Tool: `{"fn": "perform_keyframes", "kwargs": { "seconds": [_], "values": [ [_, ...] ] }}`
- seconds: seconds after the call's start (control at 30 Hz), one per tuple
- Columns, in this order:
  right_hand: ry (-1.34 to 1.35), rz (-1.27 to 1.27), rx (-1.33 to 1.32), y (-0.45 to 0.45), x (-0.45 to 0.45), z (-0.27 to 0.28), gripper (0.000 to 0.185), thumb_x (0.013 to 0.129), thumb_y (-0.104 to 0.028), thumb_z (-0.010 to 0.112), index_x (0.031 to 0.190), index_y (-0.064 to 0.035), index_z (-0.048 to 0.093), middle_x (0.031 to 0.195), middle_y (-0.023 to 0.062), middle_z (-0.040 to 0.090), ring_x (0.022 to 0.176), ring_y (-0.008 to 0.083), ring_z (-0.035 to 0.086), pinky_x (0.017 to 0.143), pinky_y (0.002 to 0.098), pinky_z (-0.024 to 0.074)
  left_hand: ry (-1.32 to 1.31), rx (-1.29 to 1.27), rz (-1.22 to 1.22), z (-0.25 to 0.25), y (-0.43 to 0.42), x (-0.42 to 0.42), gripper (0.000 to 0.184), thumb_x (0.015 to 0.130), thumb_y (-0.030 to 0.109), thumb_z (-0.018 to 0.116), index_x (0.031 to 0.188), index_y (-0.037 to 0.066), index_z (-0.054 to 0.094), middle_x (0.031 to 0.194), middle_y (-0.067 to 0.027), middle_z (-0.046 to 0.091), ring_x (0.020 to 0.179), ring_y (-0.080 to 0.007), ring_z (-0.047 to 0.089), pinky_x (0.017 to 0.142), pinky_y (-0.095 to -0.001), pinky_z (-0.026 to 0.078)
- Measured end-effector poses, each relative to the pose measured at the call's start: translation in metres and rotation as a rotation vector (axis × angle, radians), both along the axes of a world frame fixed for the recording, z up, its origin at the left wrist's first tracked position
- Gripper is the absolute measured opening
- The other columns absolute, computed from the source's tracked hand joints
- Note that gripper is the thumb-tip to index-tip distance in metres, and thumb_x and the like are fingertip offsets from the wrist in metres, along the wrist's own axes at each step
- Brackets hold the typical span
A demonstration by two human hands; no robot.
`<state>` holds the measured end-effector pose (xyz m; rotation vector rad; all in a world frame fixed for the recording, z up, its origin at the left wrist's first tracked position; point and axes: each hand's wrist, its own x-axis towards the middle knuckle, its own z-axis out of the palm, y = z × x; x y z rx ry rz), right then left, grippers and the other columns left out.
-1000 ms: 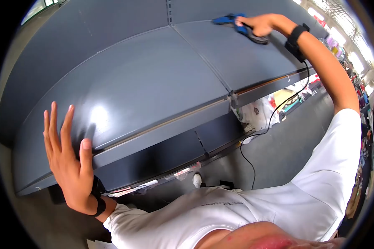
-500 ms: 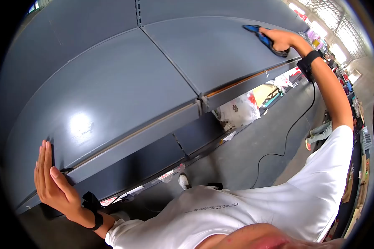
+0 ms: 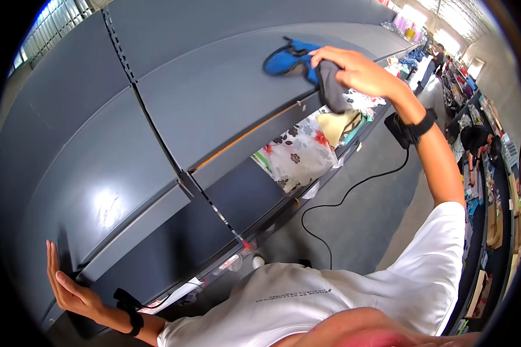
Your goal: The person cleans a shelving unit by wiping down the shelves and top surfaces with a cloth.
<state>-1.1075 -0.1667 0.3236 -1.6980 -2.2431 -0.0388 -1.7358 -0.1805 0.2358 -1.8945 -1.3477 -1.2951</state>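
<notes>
My right hand (image 3: 353, 72) grips a blue and grey cloth (image 3: 288, 61) with dark edging. Part of the cloth lies over the grey metal shelf (image 3: 226, 98), and its grey end hangs past the shelf's front edge. At the lower left, my left hand (image 3: 74, 292) is open, with its fingers stretched out and the thumb apart. It is by the near end of the shelf; whether the palm touches the metal I cannot tell. Each wrist wears a black strap with a small device.
On the lower shelf lie a flower-patterned bag (image 3: 298, 153) and a yellow item (image 3: 337, 124). A black cable (image 3: 353, 188) runs from my right wrist device past the floor. Stocked shelves (image 3: 483, 231) line the right side. A person (image 3: 433, 66) stands far down the aisle.
The camera view has shifted to the right. My right hand has come nearer the shelf's front edge, and the cloth now spreads out more. My left hand stays open near the shelf end.
</notes>
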Motion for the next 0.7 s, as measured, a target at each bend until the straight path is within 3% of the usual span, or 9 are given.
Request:
{"fn": "perform_keyframes", "kwargs": {
  "seconds": [0.07,0.1,0.17,0.3,0.37,0.53,0.57,0.63,0.7],
  "values": [
    [0.025,-0.200,0.021,0.008,0.037,-0.006,0.037,0.082,-0.004,0.047,0.118,-0.0053,0.055,0.122,0.0163,0.062,0.125,0.0338,0.056,0.103,0.0404,0.0423,-0.031,-0.045,-0.027,0.007,-0.008,0.015,0.048,0.106,0.015,0.029,0.120,-0.010,0.067,0.125,-0.0234,0.068,0.117,-0.0351,0.066,0.103,-0.0396,0.049],
    [-0.038,-0.322,0.004,0.005,0.038,-0.002,0.033,0.089,-0.016,0.046,0.120,-0.0074,0.056,0.122,0.0149,0.064,0.116,0.0339,0.058,0.101,0.0416,0.0434,0.034,-0.147,-0.137,0.012,-0.016,0.026,0.046,0.105,0.015,0.031,0.118,-0.010,0.068,0.125,-0.0233,0.068,0.118,-0.0351,0.065,0.104,-0.0409,0.048],
    [-0.039,-0.374,0.055,0.008,0.023,-0.011,0.034,0.091,-0.021,0.045,0.121,-0.0084,0.056,0.122,0.0154,0.064,0.115,0.0345,0.059,0.099,0.0417,0.0441,0.127,-0.232,-0.471,0.019,-0.018,0.047,0.039,0.100,0.016,0.042,0.112,-0.007,0.071,0.125,-0.0210,0.068,0.124,-0.0363,0.062,0.110,-0.0489,0.042],
    [-0.115,-0.459,0.174,0.011,-0.048,-0.025,0.040,0.093,-0.034,0.045,0.123,-0.0113,0.058,0.121,0.0152,0.066,0.110,0.0366,0.062,0.093,0.0429,0.0463,0.443,-0.208,-0.298,0.028,-0.011,0.111,0.034,0.089,0.018,0.055,0.114,0.004,0.074,0.130,-0.0147,0.068,0.129,-0.0357,0.058,0.115,-0.0555,0.033],
    [-0.089,-0.237,0.318,0.014,-0.054,-0.034,0.040,0.092,-0.041,0.044,0.119,-0.0167,0.062,0.112,0.0139,0.069,0.107,0.0370,0.064,0.091,0.0468,0.0468,0.414,-0.180,-0.304,0.025,-0.005,0.134,0.034,0.089,0.017,0.056,0.115,0.004,0.073,0.130,-0.0140,0.067,0.129,-0.0342,0.059,0.115,-0.0549,0.033],
    [0.087,-0.175,0.194,0.039,0.020,-0.039,0.032,0.094,-0.034,0.045,0.118,-0.0219,0.063,0.114,0.0077,0.068,0.102,0.0356,0.065,0.086,0.0423,0.0491,0.369,-0.228,-0.410,0.033,-0.010,0.192,0.028,0.091,0.013,0.060,0.114,0.003,0.071,0.120,-0.0137,0.071,0.119,-0.0335,0.064,0.115,-0.0515,0.036],
    [0.226,-0.044,0.357,0.025,0.019,-0.033,0.019,0.086,-0.013,0.053,0.098,-0.0040,0.065,0.081,0.0069,0.064,0.075,0.0176,0.058,0.067,0.0335,0.0473,0.338,-0.195,-0.382,0.032,-0.008,0.202,0.025,0.093,0.015,0.061,0.112,0.003,0.071,0.113,-0.0133,0.072,0.113,-0.0327,0.066,0.110,-0.0477,0.040],
    [0.333,-0.103,0.153,0.027,0.038,-0.022,0.024,0.082,-0.014,0.051,0.099,-0.0021,0.064,0.083,0.0090,0.064,0.076,0.0192,0.057,0.070,0.0343,0.0466,0.317,-0.170,-0.309,0.035,-0.004,0.214,0.023,0.094,0.017,0.062,0.110,0.004,0.072,0.107,-0.0128,0.073,0.107,-0.0319,0.068,0.105,-0.0440,0.044],
    [0.358,0.100,0.168,0.039,0.072,-0.025,0.020,0.084,-0.011,0.050,0.096,-0.0041,0.065,0.073,0.0011,0.059,0.068,0.0125,0.052,0.061,0.0299,0.0435,0.174,-0.162,-0.271,0.038,-0.004,0.222,0.024,0.097,0.024,0.063,0.108,0.004,0.071,0.096,-0.0111,0.073,0.090,-0.0284,0.069,0.086,-0.0374,0.050]
  ]
}}
